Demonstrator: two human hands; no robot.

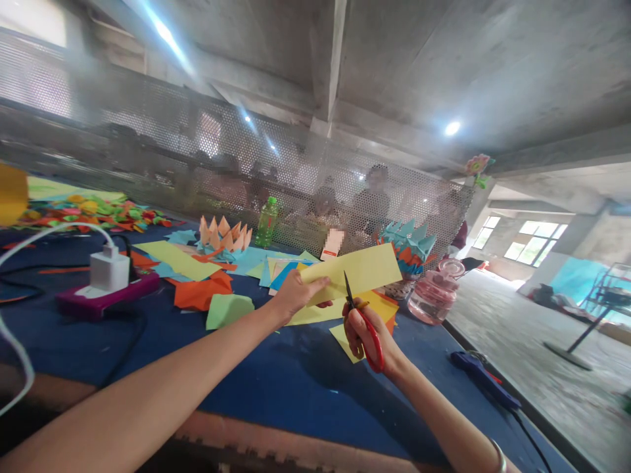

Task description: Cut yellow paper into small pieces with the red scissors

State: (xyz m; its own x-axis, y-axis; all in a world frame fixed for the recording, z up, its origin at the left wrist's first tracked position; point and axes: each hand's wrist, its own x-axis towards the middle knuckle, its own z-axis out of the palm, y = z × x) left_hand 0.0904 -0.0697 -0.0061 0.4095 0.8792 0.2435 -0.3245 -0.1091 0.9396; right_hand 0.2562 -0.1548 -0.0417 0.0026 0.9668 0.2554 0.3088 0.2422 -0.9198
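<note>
My left hand (296,292) pinches the left end of a yellow paper sheet (367,268) and holds it up above the blue table (276,374). Thumb lies on top, fingers are curled underneath. My right hand (367,336) grips red-handled scissors (365,325) just below the sheet. The dark blades point up and touch the sheet's lower edge. More yellow paper pieces (345,338) lie on the table under both hands.
Orange, green and blue paper scraps (202,289) litter the table. Folded paper flowers (224,235), a green bottle (267,222), a pink jar (436,292), a white charger on a purple power strip (106,279) and a blue glue gun (480,378) stand around. People sit behind a mesh screen (345,203).
</note>
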